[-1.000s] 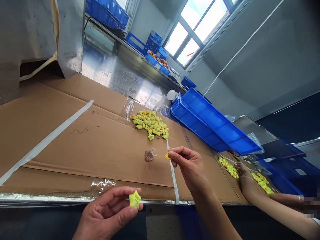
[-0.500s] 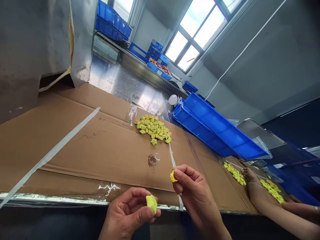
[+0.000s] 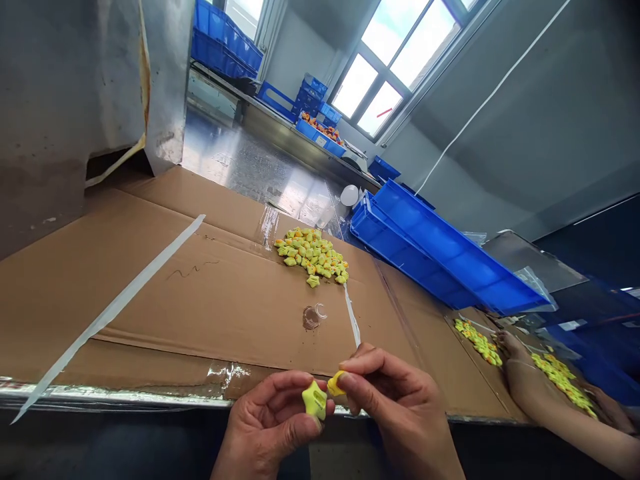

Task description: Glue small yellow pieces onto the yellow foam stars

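Note:
My left hand pinches a pale yellow-green star-shaped piece between thumb and fingers; a slot-like hollow shows on its face. Close beside it, my right hand grips a small deeper-yellow piece between thumb and fingertips. The two pieces are almost side by side; whether they touch I cannot tell. Further back on the cardboard lies a pile of yellow-green stars, some with orange spots. A small clear round cap or ring sits between the pile and my hands.
Brown cardboard covers the table, crossed by white tape strips. Blue crates stand at the back right. At the right, another person's hand is among more yellow pieces. A metal housing rises at the left.
My right hand has come down and left, bringing the deeper-yellow piece beside the star. My left hand has turned the star so its hollowed face shows. The view has shifted slightly.

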`<state>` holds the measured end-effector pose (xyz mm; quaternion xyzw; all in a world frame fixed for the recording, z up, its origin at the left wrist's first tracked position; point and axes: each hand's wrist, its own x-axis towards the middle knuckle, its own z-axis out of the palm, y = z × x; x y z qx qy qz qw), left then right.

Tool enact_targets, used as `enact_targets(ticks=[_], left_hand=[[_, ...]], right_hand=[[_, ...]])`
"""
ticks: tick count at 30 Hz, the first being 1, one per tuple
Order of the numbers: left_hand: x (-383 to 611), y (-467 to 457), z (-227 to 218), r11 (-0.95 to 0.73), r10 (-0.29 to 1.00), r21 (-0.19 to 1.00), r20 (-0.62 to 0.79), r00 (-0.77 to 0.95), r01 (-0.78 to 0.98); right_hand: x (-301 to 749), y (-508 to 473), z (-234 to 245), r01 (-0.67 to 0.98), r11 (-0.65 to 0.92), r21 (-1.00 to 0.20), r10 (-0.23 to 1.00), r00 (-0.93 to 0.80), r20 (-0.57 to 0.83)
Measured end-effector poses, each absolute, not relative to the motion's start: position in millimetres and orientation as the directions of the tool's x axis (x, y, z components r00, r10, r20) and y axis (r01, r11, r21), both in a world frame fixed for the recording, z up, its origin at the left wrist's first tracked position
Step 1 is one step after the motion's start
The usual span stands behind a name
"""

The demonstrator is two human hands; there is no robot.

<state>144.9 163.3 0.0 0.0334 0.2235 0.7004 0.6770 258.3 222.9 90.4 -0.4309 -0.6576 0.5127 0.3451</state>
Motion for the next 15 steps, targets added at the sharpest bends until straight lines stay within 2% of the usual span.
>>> enact_targets(ticks=[7,15], left_hand=[[146.7,163.4,2.9,-0.027,0.951,0.351,-0.279,-0.132,-0.936],[146.3,163.5,6.1,-0.045,0.959,0.348,-0.249,-0.139,-0.937]], right_hand=[[255.7,218.5,87.4,0.259,0.173,-0.950,0.915,-0.400,0.058],[253.6,218.8,81.2,0.215,0.115,-0.970,0.918,-0.396,0.021]])
